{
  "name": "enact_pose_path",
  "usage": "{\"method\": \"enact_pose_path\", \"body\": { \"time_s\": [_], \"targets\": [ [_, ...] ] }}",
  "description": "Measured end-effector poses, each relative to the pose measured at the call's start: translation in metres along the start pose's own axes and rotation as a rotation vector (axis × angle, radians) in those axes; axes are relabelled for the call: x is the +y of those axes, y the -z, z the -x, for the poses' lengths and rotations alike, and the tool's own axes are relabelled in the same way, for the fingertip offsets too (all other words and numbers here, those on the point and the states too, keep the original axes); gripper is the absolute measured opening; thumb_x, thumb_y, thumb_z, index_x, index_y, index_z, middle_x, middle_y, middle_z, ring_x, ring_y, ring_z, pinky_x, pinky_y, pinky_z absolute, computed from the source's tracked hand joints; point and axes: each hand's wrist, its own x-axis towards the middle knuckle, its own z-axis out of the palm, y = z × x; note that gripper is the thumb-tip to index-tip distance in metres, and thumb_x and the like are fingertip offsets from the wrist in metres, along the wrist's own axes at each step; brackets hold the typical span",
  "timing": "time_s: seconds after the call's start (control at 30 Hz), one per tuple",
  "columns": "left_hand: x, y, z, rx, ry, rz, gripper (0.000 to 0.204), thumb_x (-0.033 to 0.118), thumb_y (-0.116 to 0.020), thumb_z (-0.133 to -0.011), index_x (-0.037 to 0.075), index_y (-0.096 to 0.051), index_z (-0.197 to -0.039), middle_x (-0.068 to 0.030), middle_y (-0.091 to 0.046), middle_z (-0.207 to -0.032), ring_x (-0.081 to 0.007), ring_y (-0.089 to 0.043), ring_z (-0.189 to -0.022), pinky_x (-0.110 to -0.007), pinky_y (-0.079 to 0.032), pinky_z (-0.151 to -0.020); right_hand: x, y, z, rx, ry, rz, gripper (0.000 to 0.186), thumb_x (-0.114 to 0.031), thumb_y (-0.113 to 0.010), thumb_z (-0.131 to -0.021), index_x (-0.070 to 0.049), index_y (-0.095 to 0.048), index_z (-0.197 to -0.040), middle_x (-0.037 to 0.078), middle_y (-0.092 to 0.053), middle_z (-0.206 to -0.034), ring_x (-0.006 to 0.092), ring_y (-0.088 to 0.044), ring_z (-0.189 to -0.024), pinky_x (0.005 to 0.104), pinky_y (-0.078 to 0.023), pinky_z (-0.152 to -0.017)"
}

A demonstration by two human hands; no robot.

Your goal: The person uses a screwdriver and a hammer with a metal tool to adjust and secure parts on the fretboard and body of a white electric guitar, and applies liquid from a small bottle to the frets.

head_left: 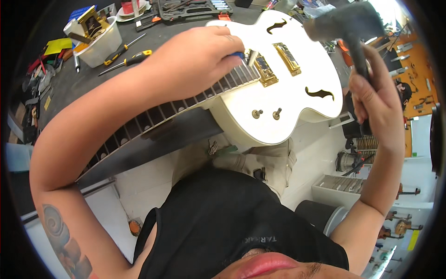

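A white electric guitar [246, 107] with two f-holes and gold pickups [265, 70] lies on the bench, its dark neck [160, 111] running to the lower left. My left hand [211, 53] is closed over the end of the fretboard around a small blue-handled tool [238, 55]. Most of that tool is hidden by my fingers; a pale piece shows beside it near the neck-side pickup. Raised above the guitar's right side, a dark-headed hammer [348, 23] is gripped by its handle in my right hand [378, 95]. The hammer head is apart from the guitar.
Two screwdrivers [132, 59] lie left of the guitar, near a white tub [100, 44] of parts. A socket-set case [193, 10] sits at the back. On the right are a tool-hung orange board [418, 74], a drawer unit [337, 188] and a dark bin [320, 216].
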Motion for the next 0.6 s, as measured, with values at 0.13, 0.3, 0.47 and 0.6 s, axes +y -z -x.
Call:
{"method": "enact_pose_path", "body": {
  "time_s": [0.13, 0.3, 0.47, 0.6],
  "targets": [
    [0.004, -0.024, -0.006, -0.013, -0.061, -0.045, 0.019, 0.012, -0.067, -0.095, 0.002, -0.069, -0.111, -0.0145, -0.066, -0.100, -0.0372, -0.066, -0.090, -0.045, -0.054, -0.079, 0.013, -0.009, 0.021, -0.024, -0.067, 0.126, 0.055, -0.014, -0.062, -0.105, 0.002, -0.042, -0.153, 0.006, -0.066, -0.097, 0.0074, -0.060, -0.074, 0.0200, -0.048, -0.069],
    [-0.003, -0.033, -0.005, -0.004, -0.100, -0.148, 0.019, 0.012, -0.067, -0.093, 0.007, -0.070, -0.112, -0.0111, -0.067, -0.099, -0.0344, -0.067, -0.084, -0.045, -0.055, -0.073, 0.029, -0.041, 0.019, -0.044, 0.172, 0.293, 0.052, -0.008, -0.062, -0.103, 0.005, -0.044, -0.150, 0.024, -0.065, -0.132, 0.0324, -0.063, -0.120, 0.0345, -0.042, -0.109],
    [-0.002, -0.033, -0.008, -0.011, -0.172, -0.170, 0.021, 0.011, -0.068, -0.088, 0.008, -0.072, -0.109, -0.0090, -0.068, -0.097, -0.0323, -0.068, -0.082, -0.043, -0.055, -0.071, 0.022, -0.051, 0.017, -0.083, 0.117, 0.327, 0.050, -0.005, -0.063, -0.100, 0.006, -0.048, -0.147, 0.024, -0.067, -0.130, 0.0312, -0.066, -0.118, 0.0320, -0.046, -0.103],
    [0.006, -0.029, -0.007, 0.024, -0.177, -0.147, 0.022, 0.010, -0.068, -0.086, 0.008, -0.073, -0.108, -0.0089, -0.069, -0.097, -0.0318, -0.069, -0.082, -0.043, -0.056, -0.071, 0.024, -0.049, 0.014, -0.136, 0.192, 0.352, 0.048, -0.003, -0.063, -0.100, 0.006, -0.050, -0.145, 0.022, -0.069, -0.122, 0.0271, -0.067, -0.107, 0.0306, -0.047, -0.099]
  ]
}}
